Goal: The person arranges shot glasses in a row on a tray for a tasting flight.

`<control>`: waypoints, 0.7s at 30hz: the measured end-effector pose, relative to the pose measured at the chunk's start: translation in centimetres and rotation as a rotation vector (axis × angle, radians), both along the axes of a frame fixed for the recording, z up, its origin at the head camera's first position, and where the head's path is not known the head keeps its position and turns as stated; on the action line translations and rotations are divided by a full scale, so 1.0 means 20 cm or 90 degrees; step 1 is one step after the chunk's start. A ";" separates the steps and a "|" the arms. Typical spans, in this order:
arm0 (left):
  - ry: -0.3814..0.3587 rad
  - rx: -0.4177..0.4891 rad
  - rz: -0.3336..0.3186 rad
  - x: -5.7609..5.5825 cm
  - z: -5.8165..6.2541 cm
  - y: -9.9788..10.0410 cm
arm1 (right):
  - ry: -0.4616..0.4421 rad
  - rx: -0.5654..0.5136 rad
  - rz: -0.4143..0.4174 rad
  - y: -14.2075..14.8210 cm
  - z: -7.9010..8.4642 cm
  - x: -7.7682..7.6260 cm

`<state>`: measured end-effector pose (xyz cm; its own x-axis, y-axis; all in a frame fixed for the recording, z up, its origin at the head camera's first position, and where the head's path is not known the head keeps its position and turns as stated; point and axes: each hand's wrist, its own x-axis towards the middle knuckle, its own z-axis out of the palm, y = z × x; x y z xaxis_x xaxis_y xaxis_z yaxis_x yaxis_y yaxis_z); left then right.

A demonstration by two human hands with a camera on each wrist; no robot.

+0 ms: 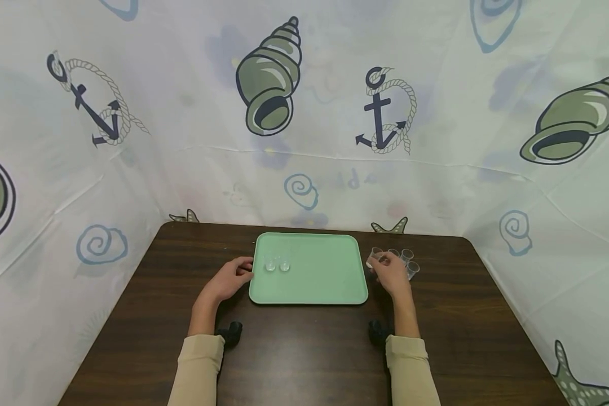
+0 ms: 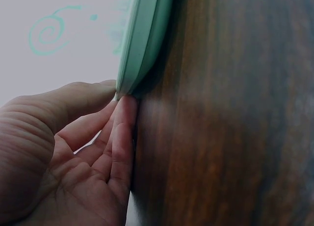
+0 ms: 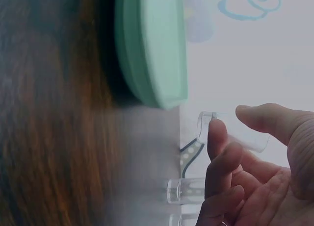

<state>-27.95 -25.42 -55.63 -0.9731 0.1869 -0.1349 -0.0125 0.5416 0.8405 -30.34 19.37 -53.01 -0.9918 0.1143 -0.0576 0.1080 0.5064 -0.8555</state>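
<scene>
A pale green tray (image 1: 325, 276) lies on the table, with two small clear shot glasses standing on its left part, one of them a glass (image 1: 285, 265) nearer the middle. My left hand (image 1: 232, 277) is at the tray's left edge; in the left wrist view its thumb (image 2: 93, 96) and fingertips pinch the rim. Beyond the tray's right edge, my right hand (image 1: 393, 273) holds a clear shot glass (image 3: 252, 138) between thumb and fingers, seen tilted in the right wrist view. More shot glasses, including one (image 1: 413, 268), stand beside and behind that hand, partly hidden by it.
The dark wooden table (image 1: 304, 355) ends at a hanging cloth (image 1: 335, 186) printed with shells and anchors, which surrounds its back and sides. A black wrist strap piece (image 1: 232, 334) sits at the left wrist, another (image 1: 379, 332) at the right.
</scene>
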 end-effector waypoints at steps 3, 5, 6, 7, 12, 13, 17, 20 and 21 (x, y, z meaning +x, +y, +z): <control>0.001 -0.003 0.002 0.00 0.00 0.00 | 0.007 0.004 -0.004 -0.03 0.02 0.01; 0.002 -0.004 0.003 0.00 0.00 0.00 | 0.009 0.000 -0.005 -0.05 0.02 0.01; 0.002 -0.004 0.003 0.00 0.00 0.00 | 0.009 -0.004 -0.005 -0.06 0.02 0.01; 0.002 -0.003 0.003 0.00 0.00 0.00 | 0.009 -0.006 -0.004 -0.06 0.02 0.01; 0.002 -0.002 0.000 0.00 0.00 0.00 | 0.008 -0.021 -0.002 -0.10 0.02 0.00; 0.003 -0.001 -0.001 0.00 -0.01 0.00 | 0.009 -0.020 -0.001 -0.11 0.03 0.00; 0.005 0.000 -0.003 -0.01 -0.01 0.00 | 0.016 -0.020 0.012 -0.14 0.04 -0.01; 0.003 0.000 -0.003 -0.01 -0.01 0.00 | 0.023 -0.032 0.028 -0.18 0.06 -0.01; 0.002 0.000 -0.003 -0.01 -0.01 0.00 | 0.025 -0.036 0.035 -0.19 0.07 -0.01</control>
<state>-28.13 -25.47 -55.83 -0.9724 0.1922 -0.1326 -0.0075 0.5419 0.8404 -30.44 15.52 -51.70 -0.9981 0.0573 -0.0241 0.0479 0.4609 -0.8862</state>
